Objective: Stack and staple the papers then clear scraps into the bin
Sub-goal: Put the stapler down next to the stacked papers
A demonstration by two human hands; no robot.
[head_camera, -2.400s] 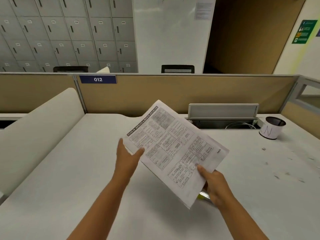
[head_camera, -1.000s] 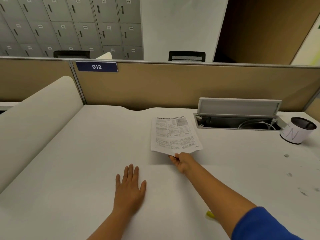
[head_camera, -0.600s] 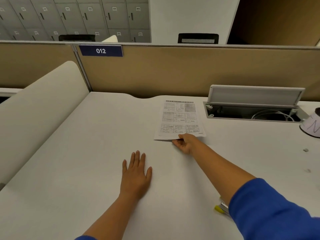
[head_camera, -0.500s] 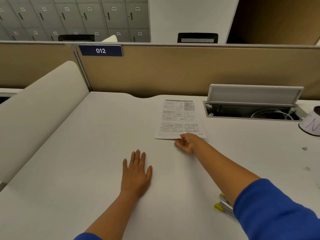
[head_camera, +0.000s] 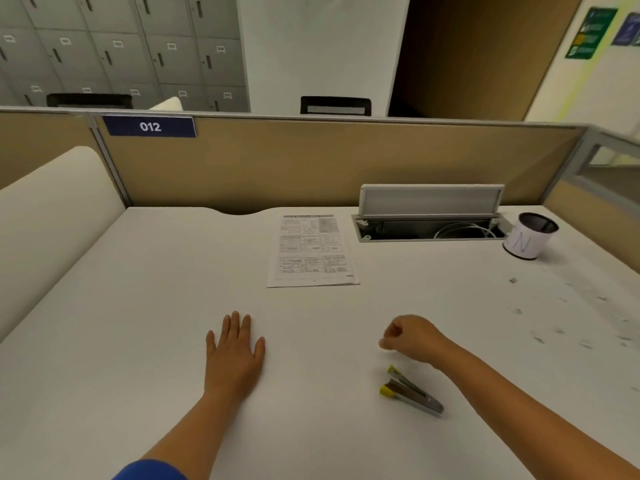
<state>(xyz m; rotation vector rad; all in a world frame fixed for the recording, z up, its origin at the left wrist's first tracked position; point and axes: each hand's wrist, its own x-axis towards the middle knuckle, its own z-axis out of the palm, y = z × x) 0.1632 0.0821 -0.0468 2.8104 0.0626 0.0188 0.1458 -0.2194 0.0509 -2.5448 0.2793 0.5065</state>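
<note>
A printed stack of papers (head_camera: 311,251) lies flat at the far middle of the white desk (head_camera: 138,306), with no hand on it. My left hand (head_camera: 235,351) rests palm down on the desk, fingers spread. My right hand (head_camera: 412,337) hovers with fingers curled in and nothing in it, just above and behind a grey stapler with yellow tips (head_camera: 408,389). A small white bin with a dark rim (head_camera: 528,237) stands at the far right. Small paper scraps (head_camera: 557,327) are scattered over the right side of the desk.
An open cable tray with its lid raised (head_camera: 429,223) sits between the papers and the bin. A tan partition (head_camera: 329,161) closes the back of the desk. A white curved panel (head_camera: 45,216) borders the left side.
My right hand let go of the papers at the far middle and drew back toward me, stopping beside the stapler. The left hand stayed flat on the desk.
</note>
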